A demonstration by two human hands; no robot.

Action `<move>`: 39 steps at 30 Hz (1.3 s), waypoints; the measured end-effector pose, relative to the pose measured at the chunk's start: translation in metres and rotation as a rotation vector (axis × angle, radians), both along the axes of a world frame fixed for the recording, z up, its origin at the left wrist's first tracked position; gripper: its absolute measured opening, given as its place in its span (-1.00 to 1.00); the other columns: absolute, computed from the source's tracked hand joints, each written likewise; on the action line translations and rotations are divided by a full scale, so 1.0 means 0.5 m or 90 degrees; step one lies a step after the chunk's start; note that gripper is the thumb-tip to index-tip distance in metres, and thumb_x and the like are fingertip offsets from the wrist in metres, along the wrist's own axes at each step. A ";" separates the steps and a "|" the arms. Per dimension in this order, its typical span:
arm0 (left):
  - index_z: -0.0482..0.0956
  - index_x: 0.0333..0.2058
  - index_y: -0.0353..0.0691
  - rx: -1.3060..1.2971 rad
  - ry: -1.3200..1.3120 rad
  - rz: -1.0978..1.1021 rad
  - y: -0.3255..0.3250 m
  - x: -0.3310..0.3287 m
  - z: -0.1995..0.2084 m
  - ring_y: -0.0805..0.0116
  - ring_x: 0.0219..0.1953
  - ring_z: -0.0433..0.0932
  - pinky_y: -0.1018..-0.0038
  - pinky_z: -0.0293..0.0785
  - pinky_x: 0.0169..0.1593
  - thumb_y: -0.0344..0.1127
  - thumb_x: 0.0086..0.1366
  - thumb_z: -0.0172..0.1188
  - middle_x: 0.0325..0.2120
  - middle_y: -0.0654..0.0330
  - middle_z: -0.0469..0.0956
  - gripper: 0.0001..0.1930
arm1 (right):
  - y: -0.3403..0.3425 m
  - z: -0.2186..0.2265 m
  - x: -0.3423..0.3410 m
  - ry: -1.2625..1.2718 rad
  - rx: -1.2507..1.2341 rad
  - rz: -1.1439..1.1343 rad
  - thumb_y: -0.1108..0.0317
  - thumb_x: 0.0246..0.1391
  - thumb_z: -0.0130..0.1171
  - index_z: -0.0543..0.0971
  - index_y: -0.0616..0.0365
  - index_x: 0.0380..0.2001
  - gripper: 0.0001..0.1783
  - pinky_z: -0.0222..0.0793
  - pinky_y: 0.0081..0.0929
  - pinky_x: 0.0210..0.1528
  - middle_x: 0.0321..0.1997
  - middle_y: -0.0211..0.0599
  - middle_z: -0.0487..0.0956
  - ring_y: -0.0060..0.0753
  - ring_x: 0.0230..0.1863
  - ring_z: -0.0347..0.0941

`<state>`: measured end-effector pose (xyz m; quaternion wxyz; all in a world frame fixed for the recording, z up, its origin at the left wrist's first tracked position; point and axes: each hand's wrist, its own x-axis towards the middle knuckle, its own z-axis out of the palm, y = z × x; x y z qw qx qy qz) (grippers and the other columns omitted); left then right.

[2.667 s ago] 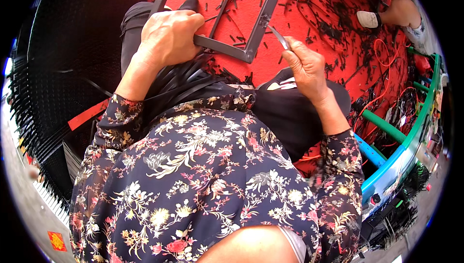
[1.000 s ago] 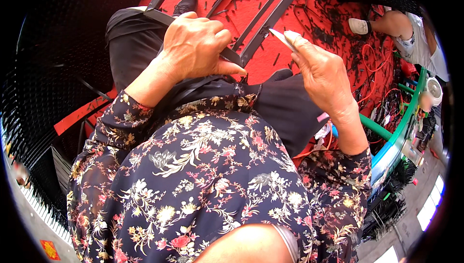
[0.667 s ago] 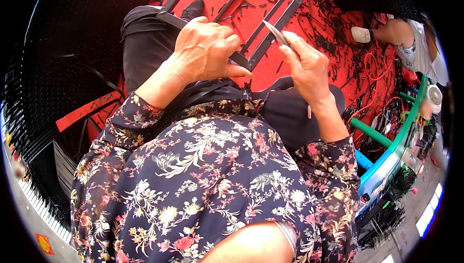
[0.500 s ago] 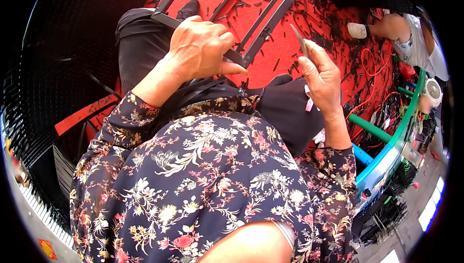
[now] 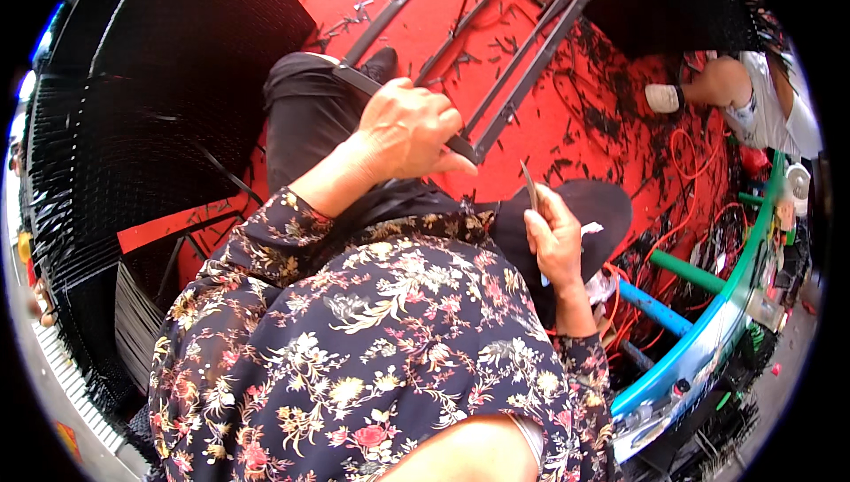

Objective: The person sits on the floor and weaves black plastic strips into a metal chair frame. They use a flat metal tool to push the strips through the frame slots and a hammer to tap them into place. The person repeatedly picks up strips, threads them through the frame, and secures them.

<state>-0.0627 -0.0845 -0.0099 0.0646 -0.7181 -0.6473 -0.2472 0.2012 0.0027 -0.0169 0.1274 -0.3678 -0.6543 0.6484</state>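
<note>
My left hand is wrapped over the near crossbar of a dark metal frame, close to its right corner, with the thumb stretched along the bar. The frame's long bars run away from me over the red floor covering. In my right hand a thin, pointed, greyish blade is pinched between thumb and fingers, tip up. It stands apart from the frame, just right of and below that corner. Its lower end is hidden by the fingers.
Short black scraps litter the red floor covering. Black woven panels stand on the left. Orange cable lies at right, near green and blue tubes. A person's leg reaches in at far right, beside a small white fan.
My right hand has dropped lower and nearer my lap, with the blade still in it. My left hand keeps its grip on the frame. The whole view has shifted somewhat.
</note>
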 end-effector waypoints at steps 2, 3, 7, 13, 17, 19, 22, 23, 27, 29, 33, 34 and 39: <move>0.34 -0.68 -0.15 -0.014 -0.002 0.001 0.002 0.000 -0.002 0.27 -0.55 0.46 0.35 0.31 -0.40 0.31 -0.17 0.19 -0.68 0.27 0.35 -0.43 | -0.009 -0.011 0.008 0.024 -0.034 -0.025 0.54 0.09 0.02 0.39 0.29 0.00 -0.63 0.02 -0.82 -0.62 -0.46 -0.58 0.42 -0.88 -0.61 0.13; 0.34 -0.68 -0.15 -0.015 -0.001 0.003 0.001 0.001 -0.002 0.27 -0.55 0.46 0.35 0.31 -0.40 0.31 -0.17 0.19 -0.68 0.27 0.35 -0.43 | -0.012 -0.018 0.011 0.020 -0.016 -0.030 0.54 0.09 0.02 0.39 0.28 0.01 -0.62 0.03 -0.81 -0.64 -0.48 -0.60 0.41 -0.87 -0.63 0.14; 0.34 -0.66 -0.16 0.015 -0.007 0.002 0.005 -0.003 -0.009 0.24 -0.54 0.44 0.33 0.29 -0.40 0.29 -0.17 0.20 -0.66 0.24 0.35 -0.44 | -0.009 -0.016 0.003 0.022 -0.009 -0.042 0.54 0.08 0.03 0.38 0.28 0.01 -0.62 0.04 -0.82 -0.63 -0.46 -0.57 0.43 -0.87 -0.64 0.13; 0.45 -0.36 -0.21 -0.023 -0.093 -0.034 -0.019 -0.005 0.000 0.21 -0.33 0.45 0.29 0.34 -0.23 -0.15 -0.19 0.35 -0.42 0.18 0.42 -0.59 | -0.005 -0.033 0.015 0.045 -0.023 -0.046 0.58 0.05 0.07 0.37 0.30 0.02 -0.59 0.09 -0.82 -0.62 -0.33 -0.51 0.48 -0.87 -0.59 0.18; 0.46 -0.28 -0.27 0.116 -0.103 -0.054 -0.052 -0.034 0.038 0.08 -0.23 0.46 0.28 0.39 -0.12 -0.43 -0.22 0.31 -0.29 0.06 0.43 -0.59 | 0.001 -0.035 0.009 0.046 0.034 -0.061 0.58 0.04 0.05 0.40 0.31 -0.03 -0.64 0.13 -0.81 -0.55 -0.31 -0.52 0.48 -0.84 -0.56 0.20; 0.46 -0.27 -0.29 0.095 -0.098 0.017 -0.090 -0.060 0.053 0.06 -0.22 0.46 0.28 0.41 -0.13 -0.41 -0.17 0.31 -0.27 0.04 0.43 -0.61 | 0.005 -0.035 0.007 0.036 0.025 -0.056 0.54 0.06 0.04 0.41 0.27 -0.05 -0.66 0.05 -0.80 -0.61 -0.44 -0.59 0.42 -0.85 -0.61 0.11; 0.45 -0.22 -0.33 -0.014 -0.148 0.132 -0.144 -0.066 0.057 0.00 -0.16 0.46 0.28 0.43 -0.10 -0.33 -0.09 0.33 -0.22 -0.02 0.44 -0.58 | 0.017 -0.038 0.006 0.053 0.019 -0.046 0.54 0.08 0.04 0.38 0.29 0.01 -0.62 0.03 -0.83 -0.64 -0.47 -0.58 0.41 -0.86 -0.64 0.11; 0.44 -0.17 -0.34 -0.075 -0.144 0.147 -0.169 -0.062 0.052 -0.01 -0.14 0.46 0.28 0.44 -0.10 -0.25 -0.08 0.35 -0.18 -0.04 0.44 -0.51 | 0.010 -0.043 0.009 0.048 0.011 -0.039 0.54 0.08 0.04 0.37 0.30 0.02 -0.61 0.02 -0.83 -0.65 -0.48 -0.57 0.40 -0.86 -0.64 0.12; 0.28 0.01 -0.42 -0.301 -0.104 0.167 -0.203 -0.023 0.025 -0.05 0.07 0.29 0.20 0.22 0.15 0.16 -0.24 0.38 -0.05 -0.13 0.35 -0.06 | 0.018 -0.045 -0.002 0.056 0.022 -0.017 0.54 0.08 0.05 0.37 0.31 0.02 -0.60 0.02 -0.83 -0.67 -0.50 -0.57 0.40 -0.85 -0.66 0.12; 0.22 0.06 -0.44 -0.367 -0.058 0.194 -0.199 -0.008 0.008 -0.05 0.12 0.23 0.20 0.13 0.20 0.18 -0.24 0.38 0.01 -0.13 0.31 0.00 | 0.017 -0.042 -0.008 0.065 0.021 -0.019 0.53 0.07 0.06 0.37 0.32 0.03 -0.60 0.02 -0.83 -0.67 -0.51 -0.56 0.39 -0.85 -0.67 0.13; 0.27 0.04 -0.42 -0.427 0.035 0.213 -0.176 -0.007 0.002 0.03 0.04 0.29 0.26 0.20 0.09 -0.02 -0.26 0.40 -0.07 -0.06 0.37 -0.10 | 0.017 -0.040 -0.003 0.064 0.031 -0.024 0.52 0.07 0.06 0.36 0.31 0.03 -0.59 0.02 -0.83 -0.67 -0.51 -0.56 0.39 -0.85 -0.67 0.13; 0.28 0.03 -0.42 -0.440 0.064 0.213 -0.175 -0.008 -0.009 0.04 0.02 0.31 0.28 0.22 0.06 -0.06 -0.26 0.40 -0.09 -0.04 0.38 -0.13 | 0.016 -0.041 0.000 0.062 0.035 -0.027 0.52 0.08 0.06 0.36 0.31 0.03 -0.59 0.02 -0.82 -0.67 -0.51 -0.57 0.39 -0.85 -0.67 0.13; 0.32 -0.13 -0.36 -0.345 0.078 0.222 -0.156 -0.021 -0.037 0.07 -0.28 0.43 0.26 0.31 -0.21 -0.48 -0.20 0.11 -0.44 0.03 0.47 -0.48 | 0.011 -0.042 0.005 0.071 0.025 -0.041 0.51 0.08 0.06 0.36 0.31 0.03 -0.59 0.02 -0.83 -0.67 -0.53 -0.58 0.37 -0.85 -0.67 0.13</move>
